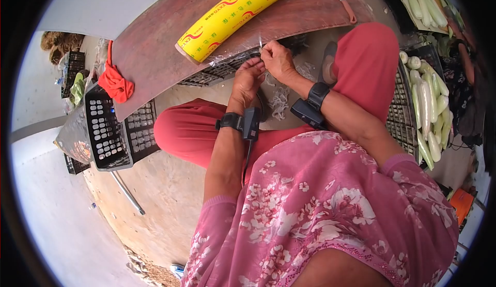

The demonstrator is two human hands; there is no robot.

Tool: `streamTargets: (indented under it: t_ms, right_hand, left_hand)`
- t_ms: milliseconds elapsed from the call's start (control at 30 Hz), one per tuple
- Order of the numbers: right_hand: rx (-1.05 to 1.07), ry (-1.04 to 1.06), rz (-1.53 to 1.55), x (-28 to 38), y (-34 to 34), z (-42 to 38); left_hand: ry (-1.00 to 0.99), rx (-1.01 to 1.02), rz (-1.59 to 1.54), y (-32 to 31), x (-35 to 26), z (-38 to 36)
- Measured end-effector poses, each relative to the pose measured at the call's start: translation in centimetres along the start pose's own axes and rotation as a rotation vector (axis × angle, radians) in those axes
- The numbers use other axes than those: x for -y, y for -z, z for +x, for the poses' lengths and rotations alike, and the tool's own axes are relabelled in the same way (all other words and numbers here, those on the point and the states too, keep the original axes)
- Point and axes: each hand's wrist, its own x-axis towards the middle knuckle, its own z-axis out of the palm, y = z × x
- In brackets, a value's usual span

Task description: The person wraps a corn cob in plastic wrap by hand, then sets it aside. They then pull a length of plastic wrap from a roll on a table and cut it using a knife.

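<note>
Both hands meet just off the near edge of the reddish-brown table (150, 34). My left hand (249, 75) has its fingers curled in, close against the right one; what they hold, if anything, is hidden. My right hand (278, 59) is closed in a pinch, with a thin pale tip (260, 43) sticking up by its fingers, too small to name. A large yellow roll of cling film (237, 16) with red and green print lies on the table just beyond the hands. Clear film hangs at the table edge near its left end.
A knife (341, 0) lies at the table's far right. A red cloth (117, 82) hangs at the left corner beside black crates (107, 127). Pale long gourds (429, 101) fill a crate at right. White scraps (279, 101) litter the floor below. A metal tube (127, 193) lies left.
</note>
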Motion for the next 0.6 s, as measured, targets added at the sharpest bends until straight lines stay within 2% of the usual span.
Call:
streamTargets:
  t_ms: [100,200,300,400,500,600]
  right_hand:
    - [0.031,-0.070,0.066,0.4,0.1,0.0]
    - [0.028,-0.071,0.050,-0.1,0.0,0.0]
    - [0.002,-0.015,-0.020,-0.3,-0.1,0.1]
    - [-0.004,0.006,-0.072,0.4,0.4,-0.1]
    - [0.010,-0.013,-0.038,0.8,0.6,-0.1]
    - [0.024,0.004,-0.025,0.8,0.7,0.0]
  left_hand:
    - [0.043,0.159,-0.347,-1.1,-1.1,-1.0]
    - [0.067,0.179,-0.533,-2.0,-1.1,-0.4]
    - [0.005,0.063,-0.491,-3.5,-0.2,0.7]
    - [0.081,0.104,-0.543,-3.1,0.4,1.4]
    - [-0.029,0.067,-0.499,-2.9,0.7,1.9]
    - [-0.105,-0.066,-0.420,-3.7,0.3,0.9]
